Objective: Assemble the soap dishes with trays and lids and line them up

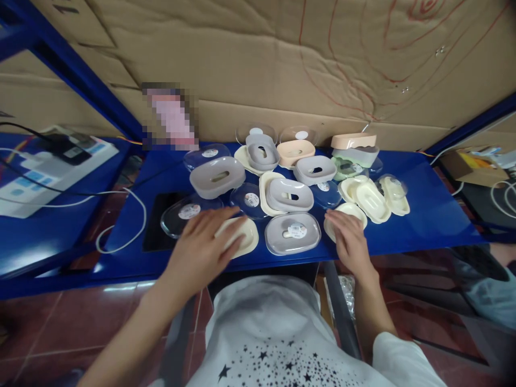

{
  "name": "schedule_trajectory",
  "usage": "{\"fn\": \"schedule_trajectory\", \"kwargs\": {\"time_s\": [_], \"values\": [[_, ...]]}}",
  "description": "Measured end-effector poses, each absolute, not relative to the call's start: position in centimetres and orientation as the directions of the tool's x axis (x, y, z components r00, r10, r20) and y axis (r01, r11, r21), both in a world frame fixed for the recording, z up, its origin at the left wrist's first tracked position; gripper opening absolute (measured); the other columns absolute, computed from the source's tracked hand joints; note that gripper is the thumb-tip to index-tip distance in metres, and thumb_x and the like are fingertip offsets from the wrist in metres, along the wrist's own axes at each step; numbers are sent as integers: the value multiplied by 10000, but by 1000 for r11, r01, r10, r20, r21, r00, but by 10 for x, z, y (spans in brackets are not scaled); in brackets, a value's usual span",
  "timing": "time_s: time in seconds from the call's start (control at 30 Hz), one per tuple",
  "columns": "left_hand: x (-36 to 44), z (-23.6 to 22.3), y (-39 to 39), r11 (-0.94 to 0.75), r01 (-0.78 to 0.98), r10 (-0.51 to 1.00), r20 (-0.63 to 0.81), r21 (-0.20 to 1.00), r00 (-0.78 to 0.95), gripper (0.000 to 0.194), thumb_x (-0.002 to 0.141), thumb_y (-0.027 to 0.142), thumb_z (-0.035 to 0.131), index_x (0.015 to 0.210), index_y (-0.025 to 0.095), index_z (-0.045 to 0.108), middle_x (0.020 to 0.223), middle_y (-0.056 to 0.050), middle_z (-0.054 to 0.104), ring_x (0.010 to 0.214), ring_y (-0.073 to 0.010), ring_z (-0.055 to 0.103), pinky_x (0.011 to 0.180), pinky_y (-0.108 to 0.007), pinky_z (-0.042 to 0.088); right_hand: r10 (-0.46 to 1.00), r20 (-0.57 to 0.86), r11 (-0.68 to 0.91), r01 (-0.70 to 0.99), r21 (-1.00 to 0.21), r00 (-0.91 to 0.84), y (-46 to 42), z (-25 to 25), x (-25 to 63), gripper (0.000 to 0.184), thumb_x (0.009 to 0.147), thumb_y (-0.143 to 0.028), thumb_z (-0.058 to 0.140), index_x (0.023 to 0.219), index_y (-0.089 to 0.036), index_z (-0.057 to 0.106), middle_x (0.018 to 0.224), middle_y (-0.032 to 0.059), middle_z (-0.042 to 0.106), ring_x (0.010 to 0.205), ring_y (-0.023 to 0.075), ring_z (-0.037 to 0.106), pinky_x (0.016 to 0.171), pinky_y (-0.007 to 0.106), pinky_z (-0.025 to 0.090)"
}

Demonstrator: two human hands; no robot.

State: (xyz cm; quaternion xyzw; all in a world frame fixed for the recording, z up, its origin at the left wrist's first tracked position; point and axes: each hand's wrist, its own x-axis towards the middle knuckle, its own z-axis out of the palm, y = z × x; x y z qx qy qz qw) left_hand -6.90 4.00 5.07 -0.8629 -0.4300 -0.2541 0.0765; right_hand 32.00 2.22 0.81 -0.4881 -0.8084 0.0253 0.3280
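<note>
My left hand (205, 242) is open, its fingers stretched over a cream oval dish (249, 238) near the front edge of the table. My right hand (351, 241) lies over another cream dish (350, 213), fingers extended and not wrapped round it. Whether either hand touches its dish I cannot tell. Between them stands a grey soap dish (274, 238) with a clear, labelled lid (297, 230) on top. Just beyond the left fingers are loose clear lids (245, 200). Further cream trays (373, 200) lie past my right hand.
Grey dish bodies (217, 180), a peach one (296, 153) and a stack with a peach piece on top (353, 141) are farther back on the blue table (423, 215). A dark flat panel (155, 220) and white cable (145, 215) lie left. Cardboard (242, 54) walls the back.
</note>
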Motion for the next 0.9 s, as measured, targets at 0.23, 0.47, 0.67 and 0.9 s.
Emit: {"fn": "schedule_trajectory", "kwargs": {"time_s": [0.23, 0.47, 0.67, 0.9], "values": [[-70, 8, -12, -611, 788, 722, 457, 69, 520, 365, 1062, 302, 656, 1415, 215, 636, 1449, -154, 708, 1311, -365, 688, 1146, -575, 506, 809, 490, 484, 841, -240, -325, 16, 14, 323, 542, 1086, -266, 599, 1617, -316, 508, 1530, 101, 667, 1438, 308, 624, 1237, 554, 417], [-71, -7, -12, -614, 782, 711, 505, 107, 489, 332, 1027, 225, 705, 1353, 187, 661, 1422, -177, 708, 1310, -362, 681, 1191, -603, 459, 758, 365, 634, 741, -220, -541, -2, 5, 277, 776, 1007, -499, 739, 1685, -333, 400, 1662, 147, 477, 1643, 393, 328, 1285, 659, 399], [-60, -7, -14, -626, 765, 693, 558, 151, 457, 350, 989, 178, 755, 1326, 201, 665, 1370, -165, 728, 1276, -340, 694, 1196, -599, 453, 732, 419, 676, 645, -355, -537, -16, 0, 269, 697, 984, -444, 784, 1602, -314, 488, 1425, 144, 476, 1574, 399, 431, 1214, 611, 530], [-62, 0, -8, -598, 790, 699, 569, 134, 432, 366, 979, 196, 780, 1325, 228, 665, 1362, -148, 733, 1258, -328, 702, 1192, -590, 457, 594, 800, 335, 931, -149, -86, 1, 18, 412, 845, 663, -583, 1010, 1379, -291, 669, 1317, 168, 528, 1288, 419, 591, 1072, 621, 543]]}}
